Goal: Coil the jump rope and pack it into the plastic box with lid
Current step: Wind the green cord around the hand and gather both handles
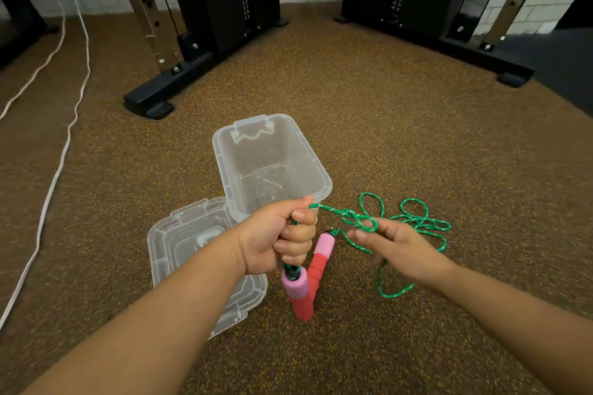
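Jump rope [414,221] packing stood at an early stage: the clear plastic box [316,170] sat open and empty on the speckled gym floor [401,125], its lid [167,253] lying upturned just beside it, touching its near corner. Most of the green cord trailed in loose loops on the floor to the right of the box, uncoiled. The left hand [282,237] was closed in a fist around gathered strands of the cord, from which the two pink-and-red handles [308,282] hung down together. The right hand [398,250], partly open, had a loop of cord caught over its fingers [362,236], a short length stretched between the two hands. By all appearances, the coiling had barely begun, with boxing and lidding left to do.
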